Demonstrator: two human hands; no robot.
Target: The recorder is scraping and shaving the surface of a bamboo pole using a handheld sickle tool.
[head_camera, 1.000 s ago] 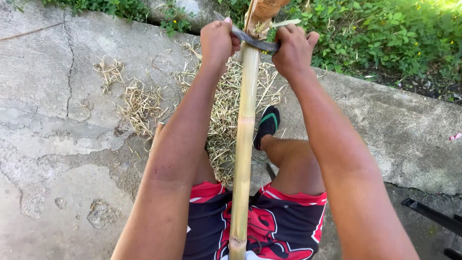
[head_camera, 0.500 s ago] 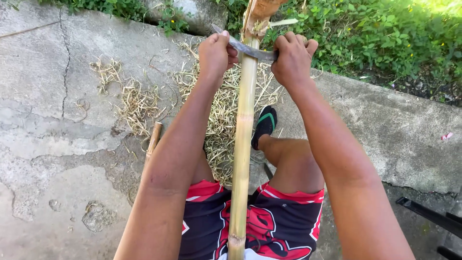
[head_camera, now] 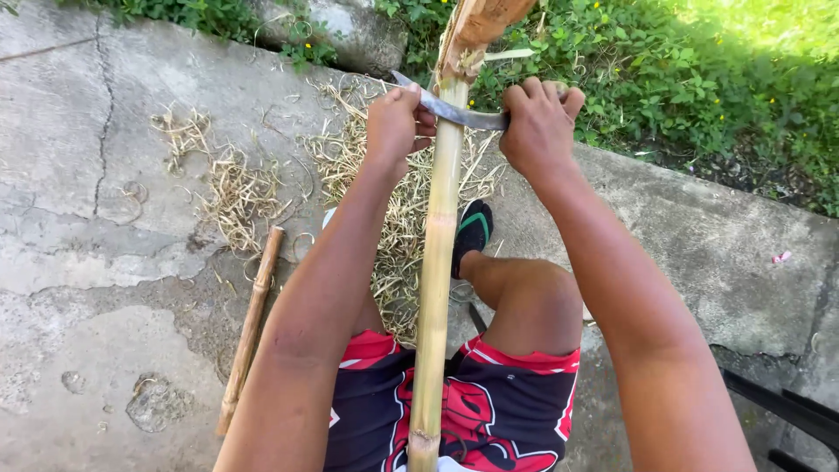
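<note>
Bamboo pole (head_camera: 434, 262) runs from 6 o'clock, between the knees, up to 12 o'clock, where its far end is splintered. A curved blade (head_camera: 454, 112) lies across it near the top. The left hand (head_camera: 393, 127) is clamped on the blade's tip end and the right hand (head_camera: 537, 131) on the handle end, so the 2 hands can likely press evenly and scrape along the stalk. Pale shavings (head_camera: 384, 192) litter the cracked concrete floor (head_camera: 105, 288) at 11 o'clock. A thinner stick (head_camera: 251, 328) lies at 8 o'clock. Green plants (head_camera: 699, 79) edge the slab outdoors.
</note>
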